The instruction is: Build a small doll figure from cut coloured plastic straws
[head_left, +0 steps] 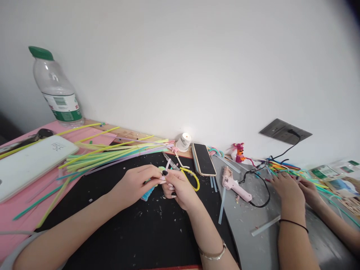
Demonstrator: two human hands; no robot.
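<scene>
My left hand (142, 182) and my right hand (180, 187) meet above the black mat (118, 232), fingertips pinched together. A short pale lilac strip (168, 164), like a piece of pipe cleaner, sticks up between them; both hands seem to grip it, its lower part hidden by fingers. Under my left hand a fluffy blue piece (148, 194) shows in part. Just behind my right hand lie scissors (192, 175) with yellow handles, partly covered. Left of my hands a bundle of yellow, green and lilac pipe cleaners (92, 159) is spread out.
A white power bank (36, 161) and plastic bottle (60, 90) stand left. Behind are a paper cup (184, 142) and phone (204, 159). To the right lies a pink glue gun (234, 185) with its cord; beyond it, another person's hands (289, 191) work among coloured stems.
</scene>
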